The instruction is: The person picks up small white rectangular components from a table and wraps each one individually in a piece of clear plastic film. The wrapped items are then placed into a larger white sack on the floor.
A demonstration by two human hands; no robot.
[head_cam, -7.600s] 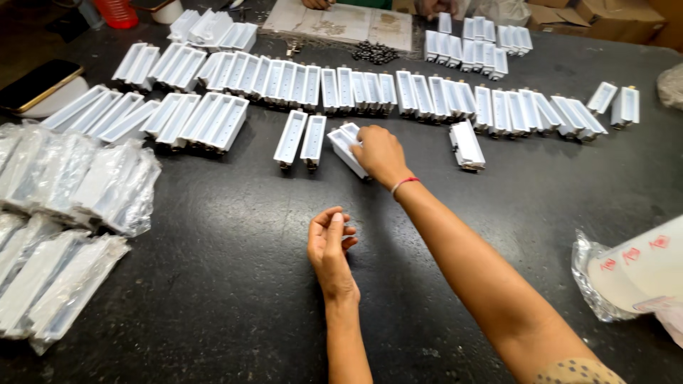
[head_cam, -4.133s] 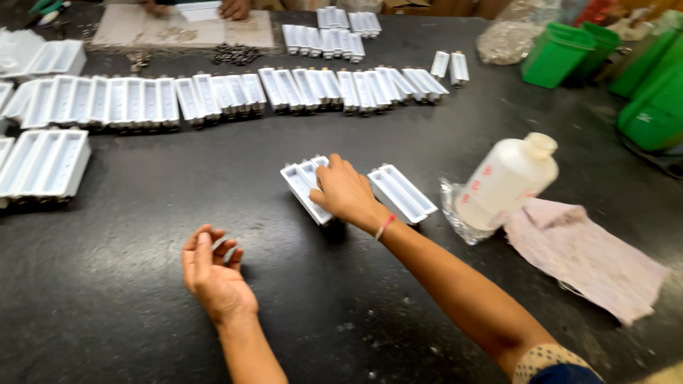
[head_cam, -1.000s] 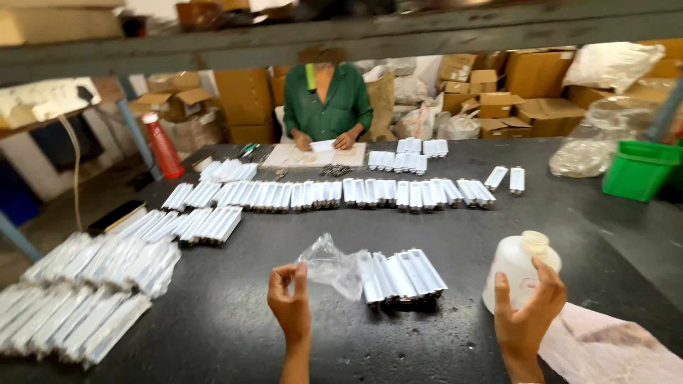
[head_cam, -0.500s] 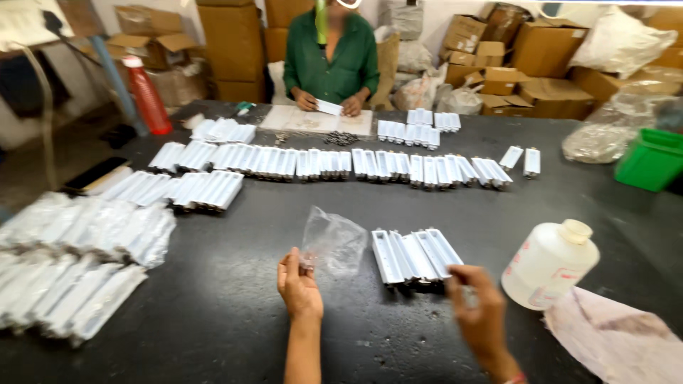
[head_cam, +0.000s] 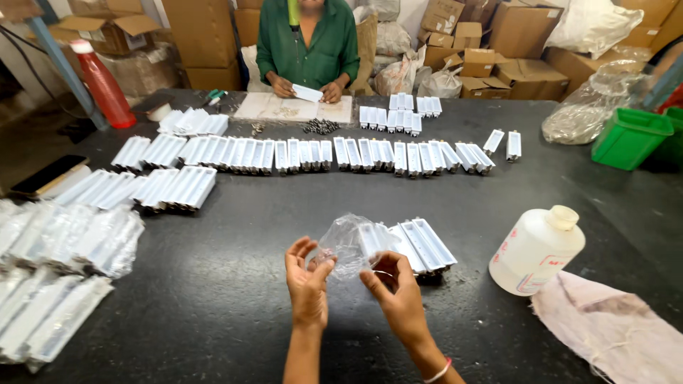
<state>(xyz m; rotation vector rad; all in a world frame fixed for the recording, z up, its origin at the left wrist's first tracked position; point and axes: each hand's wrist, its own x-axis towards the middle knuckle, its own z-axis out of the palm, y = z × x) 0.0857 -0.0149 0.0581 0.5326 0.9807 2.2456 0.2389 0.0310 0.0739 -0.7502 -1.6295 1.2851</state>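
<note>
**A:** What do the two hands hold at the near edge of the tabletop [head_cam: 235, 299]?

**B:** A clear plastic bag [head_cam: 343, 245], raised just above the surface. The left hand [head_cam: 307, 281] pinches its left side between thumb and fingertips; the right hand [head_cam: 395, 291] pinches its lower right side in the same way. Whether anything lies inside the bag cannot be told: it is crumpled and see-through.

**A:** What lies just beyond the bag?

**B:** A short row of white channel-shaped parts [head_cam: 416, 245], side by side, directly behind the bag and partly seen through it.

**A:** Which containers stand near?

**B:** A white plastic bottle [head_cam: 535, 250] with a cream cap stands upright toward the right edge, beside a stained pale cloth [head_cam: 615, 331] at the near right corner. A green bin [head_cam: 627, 137] sits at the far right; its contents are not visible.

**A:** And elsewhere?

**B:** A long row of white parts [head_cam: 370, 154] crosses the middle. Bagged parts [head_cam: 60, 267] pile along the left edge. At the far edge a person in a green shirt [head_cam: 307, 44] works with both hands; a red bottle [head_cam: 103, 85] stands at the far left corner.
</note>
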